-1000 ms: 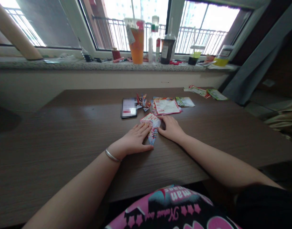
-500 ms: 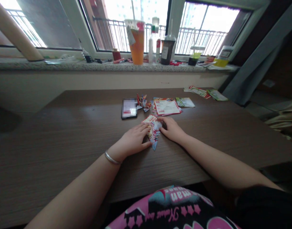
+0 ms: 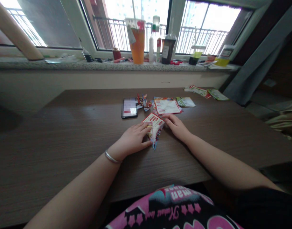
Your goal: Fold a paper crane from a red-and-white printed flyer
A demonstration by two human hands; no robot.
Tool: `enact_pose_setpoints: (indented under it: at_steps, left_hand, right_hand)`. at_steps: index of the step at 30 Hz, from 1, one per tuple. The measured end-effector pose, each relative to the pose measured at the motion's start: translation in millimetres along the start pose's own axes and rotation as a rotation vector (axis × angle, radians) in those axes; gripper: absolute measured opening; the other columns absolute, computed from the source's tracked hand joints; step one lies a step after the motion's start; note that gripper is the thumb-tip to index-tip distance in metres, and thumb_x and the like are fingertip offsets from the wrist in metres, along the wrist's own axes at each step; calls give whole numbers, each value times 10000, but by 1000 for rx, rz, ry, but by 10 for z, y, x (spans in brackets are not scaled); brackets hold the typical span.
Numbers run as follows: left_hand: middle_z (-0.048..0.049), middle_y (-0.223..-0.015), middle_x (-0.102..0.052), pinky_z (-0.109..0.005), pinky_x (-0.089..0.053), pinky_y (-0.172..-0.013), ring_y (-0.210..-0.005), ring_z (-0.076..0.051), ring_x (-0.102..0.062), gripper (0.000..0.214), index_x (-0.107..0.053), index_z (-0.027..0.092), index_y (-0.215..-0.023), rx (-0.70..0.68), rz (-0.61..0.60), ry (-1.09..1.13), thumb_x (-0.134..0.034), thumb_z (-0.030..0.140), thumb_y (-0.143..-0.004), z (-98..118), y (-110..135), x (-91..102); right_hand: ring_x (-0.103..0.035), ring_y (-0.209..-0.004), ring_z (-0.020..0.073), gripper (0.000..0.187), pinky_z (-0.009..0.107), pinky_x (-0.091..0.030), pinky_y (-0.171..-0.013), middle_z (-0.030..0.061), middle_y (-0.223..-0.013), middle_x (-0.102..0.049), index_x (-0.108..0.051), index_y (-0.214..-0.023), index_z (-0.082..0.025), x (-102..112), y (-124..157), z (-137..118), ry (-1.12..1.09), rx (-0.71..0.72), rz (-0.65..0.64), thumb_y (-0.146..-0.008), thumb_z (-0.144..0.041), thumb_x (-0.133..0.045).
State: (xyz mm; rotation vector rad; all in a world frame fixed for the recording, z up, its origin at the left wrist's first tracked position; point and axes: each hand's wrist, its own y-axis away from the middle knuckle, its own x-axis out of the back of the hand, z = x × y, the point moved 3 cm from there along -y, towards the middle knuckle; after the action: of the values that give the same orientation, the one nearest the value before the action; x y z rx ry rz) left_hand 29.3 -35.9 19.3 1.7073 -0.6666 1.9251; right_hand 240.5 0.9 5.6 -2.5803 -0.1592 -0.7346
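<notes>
A printed paper sheet (image 3: 156, 122) lies on the brown table, folded to a point at the near end, with white and red print on its open side and colourful print along its folds. My left hand (image 3: 135, 136) rests flat on its left side, fingers outstretched and thumb near the pointed tip. At the sheet's right corner, the thumb and index finger of my right hand (image 3: 176, 125) are closed at the edge; the exact contact is partly hidden.
Behind the sheet lie a phone (image 3: 129, 108), a small pile of folded paper pieces (image 3: 144, 102), a stack of printed sheets (image 3: 168, 106) and green-white cards (image 3: 186, 102). More cards (image 3: 199, 91) lie at the far right. Drink cups (image 3: 137, 44) and bottles stand on the windowsill (image 3: 100, 65).
The sheet's right flap has swung open to the right, baring its white and red printed side. My right hand has moved slightly right with it; my left hand stays put.
</notes>
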Motion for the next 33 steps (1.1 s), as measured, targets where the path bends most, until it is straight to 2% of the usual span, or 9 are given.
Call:
enact_pose_setpoints:
  at_steps: [4, 9, 13, 17, 21, 26, 33]
  left_hand:
    - [-86, -1497, -385, -424, -294, -1122, -1385, -284, -331, 655, -414, 236, -1409, 3, 6, -12, -468, 589, -860, -3, 6, -5]
    - [-89, -1498, -379, -463, -309, -1102, -1377, -306, -339, 562, -453, 297, -1374, -21, 4, -10, -468, 554, -874, 10, 12, 2]
    - [-79, -1520, -340, -501, -287, -1107, -1401, -324, -284, 539, -434, 331, -1387, -38, 2, -8, -472, 523, -885, 0, 2, -23]
    - [-68, -1523, -338, -477, -224, -1150, -1426, -297, -228, 489, -491, 290, -1350, -161, 55, 9, -510, 437, -884, 53, -15, -37]
    - [-49, -1486, -404, -458, -216, -1165, -1408, -268, -273, 356, -584, 254, -1228, -265, 138, 30, -520, 345, -890, 146, -29, 3]
    - [-61, -1326, -571, -485, -254, -1144, -1344, -260, -381, 260, -633, 226, -1109, -269, 202, 23, -487, 306, -909, 166, -47, 62]
    - [-74, -1260, -618, -528, -272, -1112, -1325, -271, -411, 242, -643, 209, -1073, -238, 250, -35, -510, 272, -881, 153, -44, 88]
  right_hand:
    - [-608, -894, 192, 256, 353, -460, -847, 61, -932, -690, -661, -898, -171, 34, -4, 10, 47, -52, -40, -910, -316, -451]
    - [-589, -756, 174, 170, 312, -466, -724, 49, -831, -682, -699, -920, -168, 49, 9, -36, 252, -49, -123, -830, -220, -564]
    - [-579, -888, 217, 191, 371, -459, -839, 72, -880, -675, -715, -953, -174, 17, 37, -51, 447, 110, -176, -794, -192, -610]
    - [-544, -1074, 232, 259, 413, -424, -967, 81, -1111, -658, -701, -1054, -211, -19, 60, -28, 483, 185, -203, -832, -182, -570]
    - [-523, -1133, 233, 289, 423, -410, -1010, 71, -1198, -650, -681, -1118, -194, -46, 60, -19, 496, 231, -240, -872, -188, -529]
    - [-516, -1166, 234, 303, 434, -407, -1029, 62, -1231, -647, -677, -1137, -197, -65, 50, 12, 515, 257, -243, -882, -186, -513]
    - [-517, -1175, 235, 307, 432, -405, -1038, 64, -1238, -643, -672, -1147, -187, -63, 52, 3, 521, 259, -246, -881, -192, -518]
